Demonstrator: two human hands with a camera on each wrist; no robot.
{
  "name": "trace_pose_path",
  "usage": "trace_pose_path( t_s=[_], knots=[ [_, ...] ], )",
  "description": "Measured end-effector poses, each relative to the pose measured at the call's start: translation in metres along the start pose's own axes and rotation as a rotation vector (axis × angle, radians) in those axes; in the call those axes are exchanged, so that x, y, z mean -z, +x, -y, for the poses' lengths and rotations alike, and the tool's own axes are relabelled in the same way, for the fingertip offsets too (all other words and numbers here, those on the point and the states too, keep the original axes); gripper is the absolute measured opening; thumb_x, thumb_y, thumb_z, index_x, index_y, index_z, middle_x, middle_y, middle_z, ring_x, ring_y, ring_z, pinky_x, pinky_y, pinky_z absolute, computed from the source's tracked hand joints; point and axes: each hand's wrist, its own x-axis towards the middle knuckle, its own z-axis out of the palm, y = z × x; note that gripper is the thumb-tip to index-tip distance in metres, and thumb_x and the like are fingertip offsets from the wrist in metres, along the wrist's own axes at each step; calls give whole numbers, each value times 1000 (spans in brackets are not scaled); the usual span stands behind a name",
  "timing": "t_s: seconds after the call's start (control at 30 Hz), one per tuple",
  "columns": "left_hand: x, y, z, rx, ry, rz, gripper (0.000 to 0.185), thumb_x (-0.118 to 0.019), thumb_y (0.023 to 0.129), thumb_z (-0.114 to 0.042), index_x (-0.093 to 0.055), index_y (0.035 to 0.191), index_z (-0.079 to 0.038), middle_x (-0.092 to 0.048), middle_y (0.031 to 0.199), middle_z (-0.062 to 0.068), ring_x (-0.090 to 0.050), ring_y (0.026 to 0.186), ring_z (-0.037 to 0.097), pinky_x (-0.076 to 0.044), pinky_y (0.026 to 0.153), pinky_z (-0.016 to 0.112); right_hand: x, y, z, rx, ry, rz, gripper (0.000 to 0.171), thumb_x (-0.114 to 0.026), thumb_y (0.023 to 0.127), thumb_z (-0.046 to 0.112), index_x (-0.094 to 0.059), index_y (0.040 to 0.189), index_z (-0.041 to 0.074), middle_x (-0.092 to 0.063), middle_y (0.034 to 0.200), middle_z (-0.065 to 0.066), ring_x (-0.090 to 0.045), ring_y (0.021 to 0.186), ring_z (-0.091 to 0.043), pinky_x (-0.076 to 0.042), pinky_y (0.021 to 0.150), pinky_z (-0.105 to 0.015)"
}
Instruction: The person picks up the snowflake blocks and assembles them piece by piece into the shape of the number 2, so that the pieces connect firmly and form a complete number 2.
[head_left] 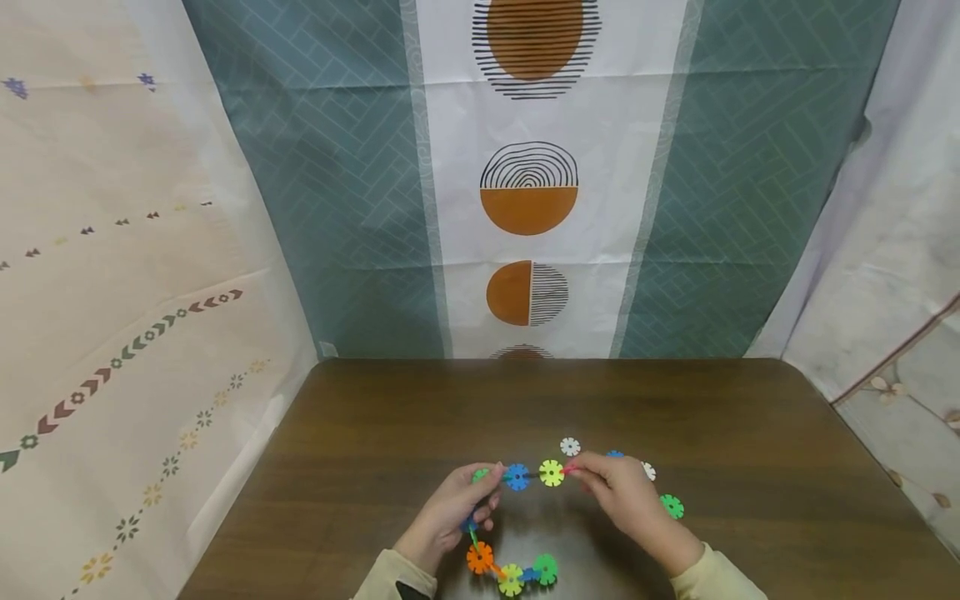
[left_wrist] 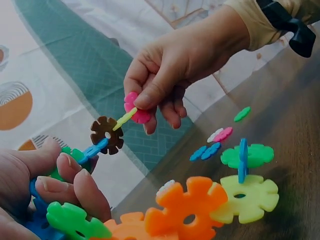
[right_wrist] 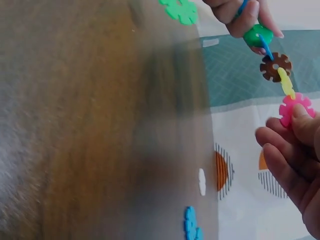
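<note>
Right now, pink disc (left_wrist: 136,111) inside right grip (left_wrist: 172,75).

Even, diffuse light is filling the head view; the patterned fabric backdrop (head_left: 528,192) is appearing bright, and its straight seams are bowing outward toward the frame edges. The dark brown wooden tabletop (head_left: 375,433) is carrying a faint sheen and soft shadows beneath both hands. The left wrist view is rendering dimmer, with muted colours; the near orange flower-shaped plastic disc (left_wrist: 187,207) is showing slightly soft. In the right wrist view, the tabletop is blurring heavily, streaked and out of focus, while the backdrop is washing out pale.
</note>
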Motion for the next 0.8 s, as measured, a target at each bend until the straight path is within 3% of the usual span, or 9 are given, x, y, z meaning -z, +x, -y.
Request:
trace_pose_path(
  t_s=[0.17,0.3,0.5,0.63,0.8],
  knots=[
    [-2,-1,0,4,-20,-37,37,-53,87,-34,-54,100,0,-46,59,-2,-35,37,4,-45,43,22,-6,-1,3,30,-70,-68,18,-70,73,11,-67,86,23,-60,71,19,-44,52,9,-37,50,-8],
    [0,-1,-5,2,9,-51,36,-54,86,-37,-55,97,-2,-46,60,-2,-34,38,5,-45,43,23,-8,-1,7,13,-81,-88,17,-70,74,11,-67,87,22,-61,74,18,-47,56,7,-40,52,-11],
    [7,-3,-8,40,78,8,36,-54,86,-37,-55,91,-2,-45,61,-2,-31,39,6,-45,44,24,-16,-10,13,-11,-89,-55,17,-69,75,11,-65,87,23,-60,76,18,-48,61,6,-44,57,-14],
    [15,-7,-9,41,109,35,34,-53,87,-35,-57,96,-3,-45,60,-3,-31,39,6,-44,44,23,-21,-16,20,-21,-96,-23,14,-68,77,13,-65,87,22,-63,76,12,-51,64,6,-45,57,-16],
    [21,-8,-10,42,169,51,37,-53,86,-36,-59,103,-4,-46,60,-3,-31,38,6,-46,44,23,-24,-19,27,24,-176,-33,14,-70,75,16,-65,86,22,-61,75,17,-52,64,7,-44,57,-15]
  ],
)
